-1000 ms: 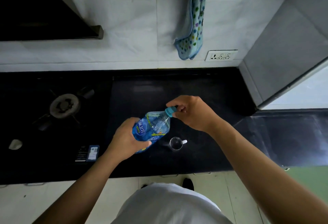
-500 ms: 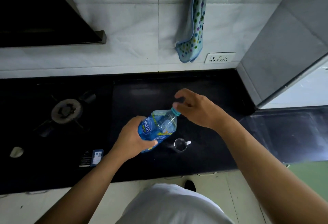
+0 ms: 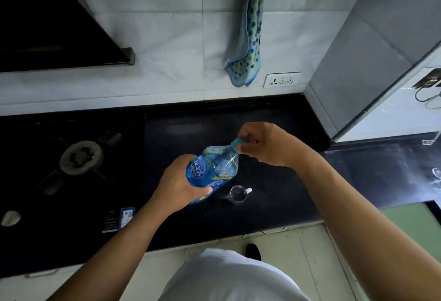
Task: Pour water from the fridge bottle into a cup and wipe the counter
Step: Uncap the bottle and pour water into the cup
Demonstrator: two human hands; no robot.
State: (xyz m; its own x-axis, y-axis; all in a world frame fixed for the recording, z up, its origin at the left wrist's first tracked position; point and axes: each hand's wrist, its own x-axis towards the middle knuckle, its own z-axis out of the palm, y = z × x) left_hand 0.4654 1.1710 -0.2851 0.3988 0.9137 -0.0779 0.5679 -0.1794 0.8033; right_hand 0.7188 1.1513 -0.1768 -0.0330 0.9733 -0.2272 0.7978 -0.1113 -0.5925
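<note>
The left hand (image 3: 176, 186) is wrapped round the lower body of the blue-labelled bottle (image 3: 214, 169), with the thumb lying across the near side of the label. The bottle is held tilted above the black tabletop (image 3: 274, 217), its neck pointing away from the person and toward the right hand (image 3: 265, 144). That hand is curled at the neck, fingers and thumb pinching the light blue cap (image 3: 236, 144) – the cap sits on the bottle.

A small clear cup (image 3: 238, 193) stands upright on the tabletop just right of the left thumb and nearer the person than the right hand, handle turned right.

Beyond the right hand a spotted towel (image 3: 248, 38) hangs on the tiled wall beside a white socket (image 3: 282, 79). Well left of the left hand – a gas burner (image 3: 81, 157).
</note>
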